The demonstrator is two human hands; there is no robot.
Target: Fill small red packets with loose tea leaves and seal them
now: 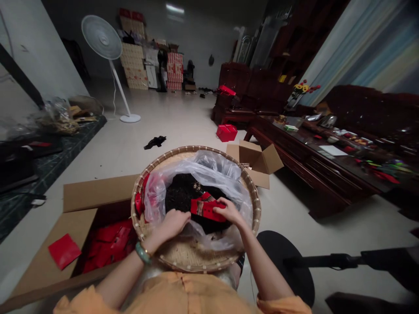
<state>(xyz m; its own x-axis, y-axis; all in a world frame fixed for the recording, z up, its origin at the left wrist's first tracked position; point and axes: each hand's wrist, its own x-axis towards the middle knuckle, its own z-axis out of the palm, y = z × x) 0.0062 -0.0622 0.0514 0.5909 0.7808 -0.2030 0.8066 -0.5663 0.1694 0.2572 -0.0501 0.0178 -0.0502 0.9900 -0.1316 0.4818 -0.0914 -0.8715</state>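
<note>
A round woven bamboo tray sits in front of my body, with a clear plastic bag opened out in it. Dark, dry, loose black material fills the bag. Over it, my right hand pinches the right end of a small red packet with a printed pattern. My left hand is closed by the packet's lower left corner. Its fingertips are hidden, so what it grips cannot be seen. Red packets also lie at the tray's left rim.
At the left stands an open cardboard box of red packets, one red packet on its flap. Another open carton is beyond the tray at right, near a long wooden table. A round black stand base is at lower right.
</note>
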